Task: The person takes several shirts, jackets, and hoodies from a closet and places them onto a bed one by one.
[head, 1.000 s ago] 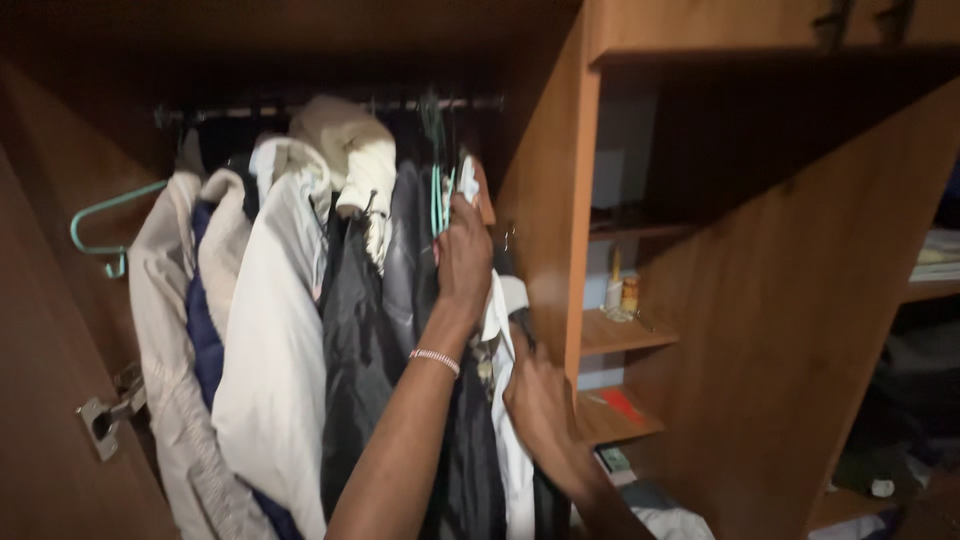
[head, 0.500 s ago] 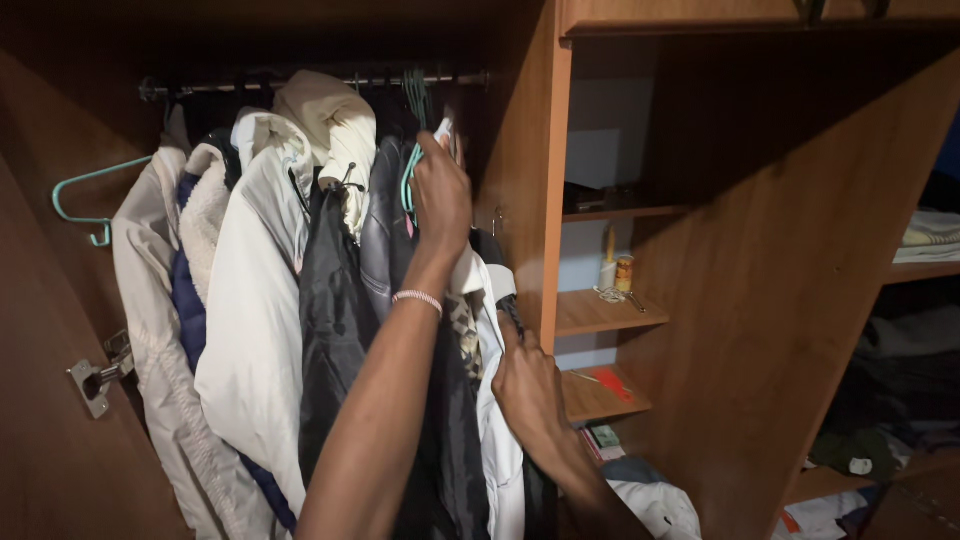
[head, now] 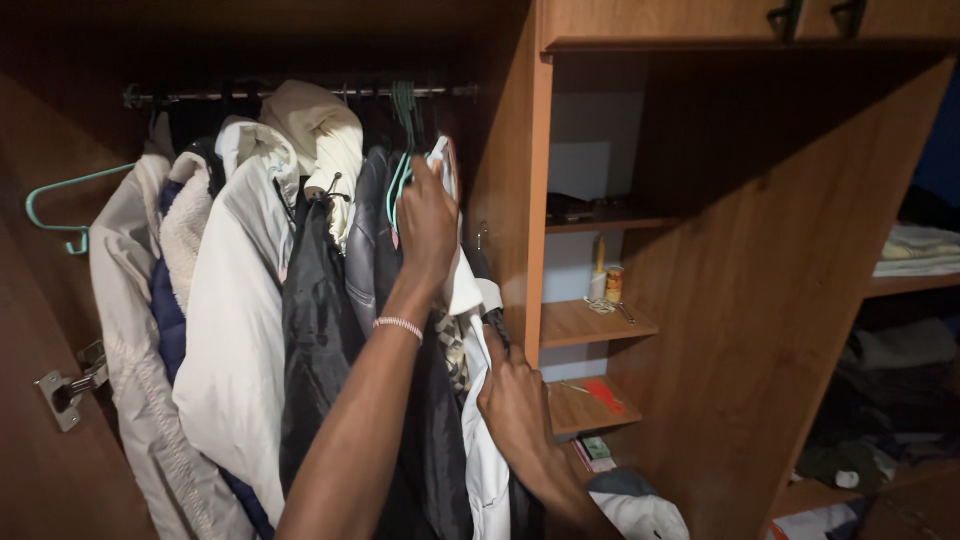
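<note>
Garment work is midway — our left hand (head: 427,215) grips the teal hanger (head: 396,190) below the rail (head: 300,94), right hand (head: 512,398) clutching the white shirt (head: 485,470); hanger not yet hooked.

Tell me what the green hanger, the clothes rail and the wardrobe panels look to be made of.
Green hanger, gripped by the left hand: probably plastic, judging by its smooth, even teal colour.
Clothes rail: seemingly metal, a thin bar with a pale sheen.
Wardrobe panels: wood-look board, likely laminate, with orange-brown grain and a flat, faintly glossy face.
The right hand holds dark hanging fabric.
</note>
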